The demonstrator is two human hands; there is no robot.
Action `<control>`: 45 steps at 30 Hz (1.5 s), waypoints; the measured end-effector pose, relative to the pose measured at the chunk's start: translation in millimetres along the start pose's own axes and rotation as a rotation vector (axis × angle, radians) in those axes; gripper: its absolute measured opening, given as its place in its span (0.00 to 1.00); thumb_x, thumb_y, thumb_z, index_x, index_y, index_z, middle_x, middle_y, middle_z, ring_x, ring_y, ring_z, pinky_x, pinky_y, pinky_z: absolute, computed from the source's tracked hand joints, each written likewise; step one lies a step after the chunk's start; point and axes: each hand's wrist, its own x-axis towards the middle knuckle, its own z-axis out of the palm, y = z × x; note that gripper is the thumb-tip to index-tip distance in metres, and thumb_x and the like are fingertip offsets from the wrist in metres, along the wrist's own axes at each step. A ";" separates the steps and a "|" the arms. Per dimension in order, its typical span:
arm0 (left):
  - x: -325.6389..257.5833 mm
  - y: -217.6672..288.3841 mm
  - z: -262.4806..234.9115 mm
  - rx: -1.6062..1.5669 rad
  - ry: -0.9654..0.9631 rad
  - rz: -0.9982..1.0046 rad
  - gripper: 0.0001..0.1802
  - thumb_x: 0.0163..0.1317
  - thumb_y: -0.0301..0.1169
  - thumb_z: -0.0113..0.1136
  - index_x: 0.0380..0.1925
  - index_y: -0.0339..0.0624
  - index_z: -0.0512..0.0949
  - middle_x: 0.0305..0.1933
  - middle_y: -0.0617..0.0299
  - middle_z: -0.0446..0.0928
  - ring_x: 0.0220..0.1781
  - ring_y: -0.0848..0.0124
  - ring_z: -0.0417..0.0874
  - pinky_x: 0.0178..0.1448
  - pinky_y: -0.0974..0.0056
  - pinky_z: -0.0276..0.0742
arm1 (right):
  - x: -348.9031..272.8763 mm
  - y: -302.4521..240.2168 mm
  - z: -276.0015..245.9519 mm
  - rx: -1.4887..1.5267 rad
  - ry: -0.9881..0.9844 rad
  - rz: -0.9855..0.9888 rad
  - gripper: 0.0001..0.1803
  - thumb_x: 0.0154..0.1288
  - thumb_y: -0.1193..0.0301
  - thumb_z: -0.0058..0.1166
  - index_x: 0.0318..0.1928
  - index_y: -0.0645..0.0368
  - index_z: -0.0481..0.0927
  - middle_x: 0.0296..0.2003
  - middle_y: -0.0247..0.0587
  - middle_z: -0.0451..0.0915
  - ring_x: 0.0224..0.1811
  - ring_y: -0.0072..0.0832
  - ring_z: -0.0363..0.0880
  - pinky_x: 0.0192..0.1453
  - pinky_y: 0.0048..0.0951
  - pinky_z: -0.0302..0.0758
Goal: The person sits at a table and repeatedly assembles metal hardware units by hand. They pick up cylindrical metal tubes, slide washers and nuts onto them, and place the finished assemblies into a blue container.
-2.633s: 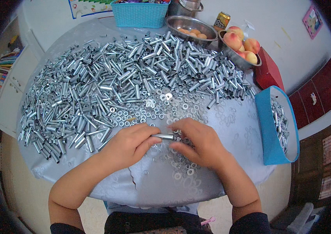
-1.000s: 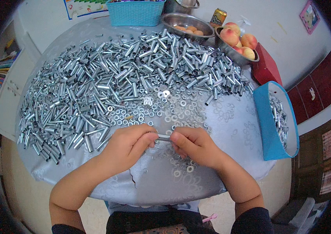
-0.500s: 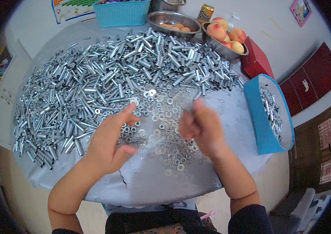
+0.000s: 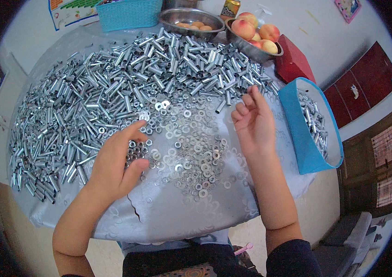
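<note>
My left hand [image 4: 113, 161] is over the left-middle of the table, its thumb and fingers apart and nothing visible in it. Beside its fingertips lies a cluster of hex nuts [image 4: 135, 150]. Slightly raised, my right hand [image 4: 257, 122] is right of the washers, its palm in sight and fingers loosely curled apart, with nothing visible in them. Between the hands, flat metal washers [image 4: 200, 157] lie in a loose heap. Short silvery metal tubes [image 4: 126, 74] form a large pile across the far and left parts of the table.
A blue fabric bin [image 4: 295, 124] at the right holds metal pieces. Along the back stand a light-blue basket [image 4: 129, 16], a steel bowl [image 4: 163, 18] of eggs, a drink can [image 4: 230, 9], a bowl of peaches [image 4: 244, 47] and a red box [image 4: 293, 60]. A dark crack-like line [image 4: 133, 207] marks the cloth.
My right hand has moved away from the washers, up and to the right, and its palm now shows. My left hand keeps about the same place by the nuts. The view has shifted slightly.
</note>
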 end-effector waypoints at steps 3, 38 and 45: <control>3.7 1.7 -2.3 0.082 0.034 -0.053 0.25 0.56 0.35 0.54 0.51 0.35 0.65 0.40 0.51 0.74 0.42 0.56 0.74 0.49 0.60 0.67 | -4.1 6.8 2.1 -0.051 -0.001 0.121 0.07 0.63 0.66 0.47 0.33 0.56 0.70 0.21 0.27 0.65 0.21 0.17 0.61 0.25 0.20 0.59; 16.0 -47.1 -25.7 0.574 0.094 -0.346 0.35 0.41 0.52 0.65 0.49 0.49 0.70 0.50 0.44 0.67 0.53 0.50 0.69 0.55 0.53 0.64 | 6.4 34.9 -10.7 -1.802 -0.511 -0.389 0.18 0.51 0.77 0.48 0.46 0.55 0.73 0.47 0.48 0.69 0.52 0.44 0.64 0.58 0.35 0.58; 20.1 -33.4 -11.1 0.447 0.026 -0.231 0.24 0.42 0.46 0.65 0.36 0.45 0.73 0.46 0.49 0.68 0.48 0.49 0.70 0.50 0.53 0.65 | -7.9 49.6 0.4 -1.617 -0.563 -0.445 0.15 0.52 0.79 0.50 0.43 0.58 0.74 0.42 0.47 0.71 0.48 0.42 0.67 0.56 0.34 0.62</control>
